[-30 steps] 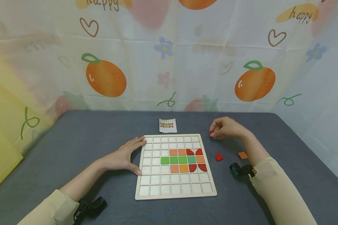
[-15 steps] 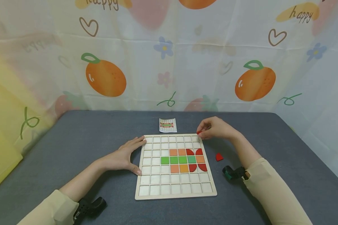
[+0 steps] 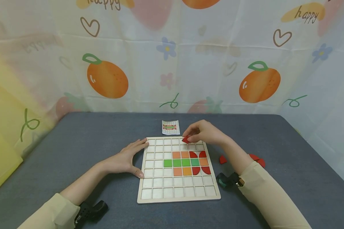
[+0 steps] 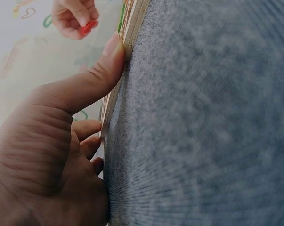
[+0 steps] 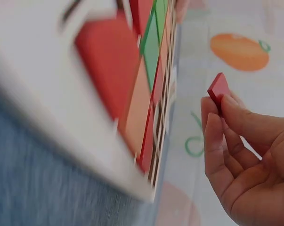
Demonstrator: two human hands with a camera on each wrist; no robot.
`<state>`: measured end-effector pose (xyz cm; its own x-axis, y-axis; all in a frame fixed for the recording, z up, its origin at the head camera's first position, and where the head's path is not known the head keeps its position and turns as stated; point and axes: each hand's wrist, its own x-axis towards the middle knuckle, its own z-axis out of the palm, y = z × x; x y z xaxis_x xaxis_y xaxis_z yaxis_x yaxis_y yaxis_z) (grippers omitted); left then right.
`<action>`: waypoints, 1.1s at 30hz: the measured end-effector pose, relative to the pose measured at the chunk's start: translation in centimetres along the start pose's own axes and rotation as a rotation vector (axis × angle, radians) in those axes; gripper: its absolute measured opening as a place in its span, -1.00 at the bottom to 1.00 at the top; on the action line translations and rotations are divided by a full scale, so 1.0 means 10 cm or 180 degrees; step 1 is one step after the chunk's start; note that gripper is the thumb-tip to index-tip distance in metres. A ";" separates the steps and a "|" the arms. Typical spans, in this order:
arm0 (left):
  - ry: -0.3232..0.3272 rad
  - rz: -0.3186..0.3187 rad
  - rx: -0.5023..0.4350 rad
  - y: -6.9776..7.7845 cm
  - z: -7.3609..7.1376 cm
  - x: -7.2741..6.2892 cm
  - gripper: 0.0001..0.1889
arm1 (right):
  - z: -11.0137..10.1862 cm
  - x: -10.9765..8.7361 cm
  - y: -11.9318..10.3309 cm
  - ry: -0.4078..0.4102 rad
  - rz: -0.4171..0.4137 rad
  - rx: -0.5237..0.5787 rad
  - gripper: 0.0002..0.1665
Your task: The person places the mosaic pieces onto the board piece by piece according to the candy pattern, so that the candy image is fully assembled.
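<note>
A wooden grid board (image 3: 179, 201) lies on the table; peach, orange, green, teal and red tiles fill part of its middle rows toward the right. My left hand (image 3: 126, 158) is spread along the board's left edge; its thumb (image 4: 97, 77) presses the side and the fingertips touch near the far left corner. Between thumb and fingers my right hand (image 3: 207, 132) pinches a small red tile (image 3: 185, 140), held over the far rows of the board. One corner of that tile (image 5: 219, 85) sticks out beyond the fingertips; the rest is covered, so its full shape cannot be told.
Just beyond the board lies a small pattern card (image 3: 170, 127). A loose red tile (image 3: 223, 159) sits right of the board. Further right, more red pieces (image 3: 258, 160) show partly behind the right forearm. A printed curtain (image 3: 189, 63) hangs behind the table.
My right hand has moved left with the red tile, from beyond the board's right side to over its far rows. Red pieces at the right have come into sight. The left hand stays put.
</note>
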<state>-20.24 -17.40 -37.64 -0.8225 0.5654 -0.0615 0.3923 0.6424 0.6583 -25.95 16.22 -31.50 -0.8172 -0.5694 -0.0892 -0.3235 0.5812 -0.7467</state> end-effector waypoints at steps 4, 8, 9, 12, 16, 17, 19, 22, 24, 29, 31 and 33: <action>0.0010 0.0014 0.0020 0.01 0.00 0.00 0.23 | 0.11 0.06 -0.09 -0.0087 -0.0082 0.0001 -0.80; 0.0017 0.0013 0.0034 0.01 0.00 0.00 0.23 | 0.22 0.14 -0.18 -0.0176 -0.0156 -0.0126 -0.83; 0.0019 0.0001 0.0033 0.00 0.00 0.01 0.23 | 0.25 0.16 -0.21 -0.0197 -0.0155 -0.0162 -0.83; 0.0020 0.0018 0.0040 0.00 0.00 0.01 0.23 | 0.33 0.21 -0.27 -0.0256 -0.0159 -0.0307 -0.83; 0.0013 0.0017 0.0019 0.00 0.01 0.00 0.22 | 0.42 0.27 -0.33 -0.0370 -0.0197 -0.0552 -0.83; 0.0017 0.0013 0.0016 0.00 0.01 0.00 0.22 | 0.44 0.28 -0.34 -0.0384 -0.0206 -0.0614 -0.83; 0.0019 0.0013 0.0011 0.00 0.01 0.00 0.22 | 0.48 0.28 -0.35 -0.0399 -0.0240 -0.0713 -0.83; 0.0027 0.0020 0.0023 0.00 0.01 0.00 0.22 | 0.52 0.29 -0.37 -0.0394 -0.0241 -0.0708 -0.84; 0.0027 0.0023 0.0019 0.01 0.01 -0.01 0.22 | 0.54 0.29 -0.37 -0.0396 -0.0219 -0.0652 -0.86; 0.0020 0.0033 0.0014 0.01 0.01 -0.01 0.22 | 0.56 0.30 -0.37 -0.0401 -0.0162 -0.0637 -0.89; 0.0018 0.0031 0.0013 0.01 0.01 0.00 0.22 | 0.57 0.31 -0.36 -0.0406 -0.0184 -0.0693 -0.90; 0.0019 0.0027 0.0009 0.00 0.01 -0.01 0.22 | 0.57 0.31 -0.36 -0.0421 -0.0204 -0.0730 -0.90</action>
<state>-20.16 -17.39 -37.65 -0.8217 0.5676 -0.0515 0.4004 0.6392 0.6566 -24.63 9.07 -32.83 -0.7271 -0.6714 -0.1430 -0.4844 0.6494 -0.5862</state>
